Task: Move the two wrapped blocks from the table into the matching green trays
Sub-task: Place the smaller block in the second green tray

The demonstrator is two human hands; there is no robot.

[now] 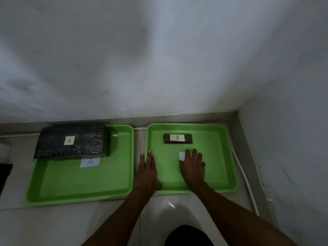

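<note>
Two green trays lie side by side on the white table. The large dark wrapped block marked A [71,141] rests across the back left corner of the left tray [79,183], above a paper label A [90,162]. The small dark block marked B [178,138] lies in the back of the right tray [218,157]. My left hand [146,171] lies flat over the right tray's left rim, fingers straight, holding nothing. My right hand [192,167] is spread palm down inside the right tray, partly covering a white label [182,155], just in front of block B.
A white wall stands close behind the trays and along the right side, forming a corner. A white cable [245,176] runs along the table's right edge. A dark object [5,176] sits at the far left edge.
</note>
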